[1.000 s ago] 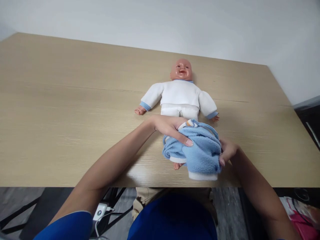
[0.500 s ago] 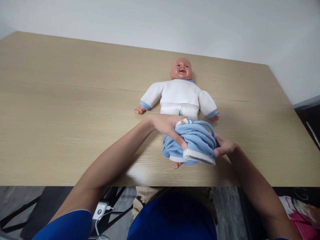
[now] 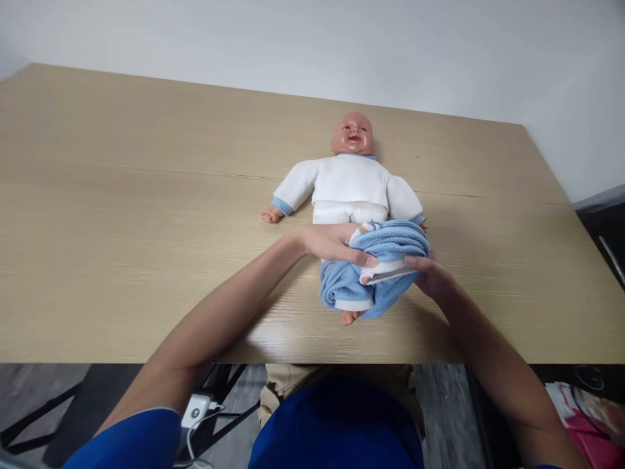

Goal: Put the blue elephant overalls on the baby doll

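A baby doll (image 3: 350,179) in a white top lies on its back, head away from me. Blue terry trousers (image 3: 390,244) with white cuffs are bunched around its lower legs, and one doll foot (image 3: 350,317) pokes out below a cuff. My left hand (image 3: 336,244) grips the bunched cloth from the left, thumb pressed on it near the white cuff. From the right, my right hand (image 3: 428,272) pinches the other end of that cuff, its fingers partly hidden under the fabric. The cuff's opening faces me, and the doll's other foot is hidden.
The doll lies on a light wooden table (image 3: 146,260) whose front edge runs just before my body. Behind it rises a pale wall (image 3: 293,45). Below the table on the left are a white device (image 3: 195,410) with a cable and black metal legs.
Both hands have lifted the right-hand trouser leg up and away from me, tilting its cuff upward. My right thumb has moved from the cloth's side onto the cuff.
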`<state>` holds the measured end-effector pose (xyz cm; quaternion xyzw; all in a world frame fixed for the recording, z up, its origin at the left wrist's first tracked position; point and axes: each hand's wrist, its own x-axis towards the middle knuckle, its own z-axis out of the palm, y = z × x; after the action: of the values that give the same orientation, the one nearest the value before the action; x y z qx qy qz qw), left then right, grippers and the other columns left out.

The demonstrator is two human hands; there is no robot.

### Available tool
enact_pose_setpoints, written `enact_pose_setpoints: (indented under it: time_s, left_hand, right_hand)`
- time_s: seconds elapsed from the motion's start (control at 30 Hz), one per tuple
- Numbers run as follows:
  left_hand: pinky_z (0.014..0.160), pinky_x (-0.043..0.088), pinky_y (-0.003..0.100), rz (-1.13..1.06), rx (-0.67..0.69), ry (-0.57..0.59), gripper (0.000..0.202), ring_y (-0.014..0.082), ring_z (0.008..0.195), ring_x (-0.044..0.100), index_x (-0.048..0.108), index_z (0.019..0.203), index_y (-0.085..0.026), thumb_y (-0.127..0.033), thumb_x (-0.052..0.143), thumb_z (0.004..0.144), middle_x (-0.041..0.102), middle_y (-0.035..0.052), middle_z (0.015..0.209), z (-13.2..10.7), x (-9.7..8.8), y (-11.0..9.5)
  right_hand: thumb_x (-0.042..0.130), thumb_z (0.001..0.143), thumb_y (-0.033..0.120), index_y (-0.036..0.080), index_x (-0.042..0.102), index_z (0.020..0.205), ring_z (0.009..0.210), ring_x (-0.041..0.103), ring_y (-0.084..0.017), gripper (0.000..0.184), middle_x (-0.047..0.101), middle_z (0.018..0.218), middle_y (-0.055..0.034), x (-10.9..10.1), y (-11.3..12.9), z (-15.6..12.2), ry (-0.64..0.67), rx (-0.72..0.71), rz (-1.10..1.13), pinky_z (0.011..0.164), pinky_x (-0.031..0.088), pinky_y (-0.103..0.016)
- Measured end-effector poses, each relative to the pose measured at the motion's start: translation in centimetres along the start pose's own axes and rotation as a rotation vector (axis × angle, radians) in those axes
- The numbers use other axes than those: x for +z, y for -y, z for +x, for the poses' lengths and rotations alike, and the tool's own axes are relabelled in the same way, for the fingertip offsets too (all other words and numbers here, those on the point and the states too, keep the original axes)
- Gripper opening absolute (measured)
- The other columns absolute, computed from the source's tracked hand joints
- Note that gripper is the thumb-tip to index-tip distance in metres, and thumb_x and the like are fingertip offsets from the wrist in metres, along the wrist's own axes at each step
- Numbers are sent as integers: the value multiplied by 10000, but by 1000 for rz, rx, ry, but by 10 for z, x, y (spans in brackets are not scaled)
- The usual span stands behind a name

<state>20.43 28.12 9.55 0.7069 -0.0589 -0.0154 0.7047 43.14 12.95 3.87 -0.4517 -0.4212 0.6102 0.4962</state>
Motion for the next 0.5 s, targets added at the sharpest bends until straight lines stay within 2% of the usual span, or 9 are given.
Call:
enact_pose_setpoints:
  time_s: [0.03,0.1,0.23,0.33,0.43,0.5]
  left_hand:
    - [773,624,255,15,-2,-24,461,190,758,720,808,810,-175,-596,840,993,787,76,779,0,0,2]
    - [756,606,253,37,-1,-56,485,178,731,682,779,792,-177,-617,842,987,764,64,757,0,0,4]
    - [793,613,279,41,5,-53,511,190,747,679,757,783,-186,-649,831,986,735,56,733,2,0,3]
    - [797,609,276,26,-13,-23,519,196,781,700,752,783,-178,-643,817,1002,744,66,762,2,1,2]
    - [779,594,258,17,-20,-35,504,187,784,691,738,777,-172,-616,834,995,743,57,780,2,1,1]
    - [793,602,262,16,-26,-61,478,185,796,689,744,806,-172,-604,849,981,744,45,802,2,3,1]
  right_hand:
    - [1006,758,656,270,813,1301,1246,807,-335,694,858,1304,-83,0,1,0,-13,-12,-29,1180,623,-487]
    - [1042,731,616,250,803,1327,1292,788,-351,739,849,1331,-99,-2,7,1,42,-46,-104,1203,605,-495]
    - [1086,717,494,223,768,1420,1340,773,-373,817,845,1345,-111,-10,23,-1,281,-12,-228,1223,590,-516]
    - [1106,689,479,204,758,1433,1319,787,-362,866,854,1313,-118,-16,24,-2,404,31,-237,1227,587,-511]
    - [1114,638,552,207,744,1459,1395,756,-372,965,852,1329,-136,-20,17,-1,411,-2,-134,1275,544,-519]
    - [1093,647,586,218,757,1440,1414,747,-373,937,855,1331,-138,-19,13,-1,375,-7,-85,1286,535,-529]
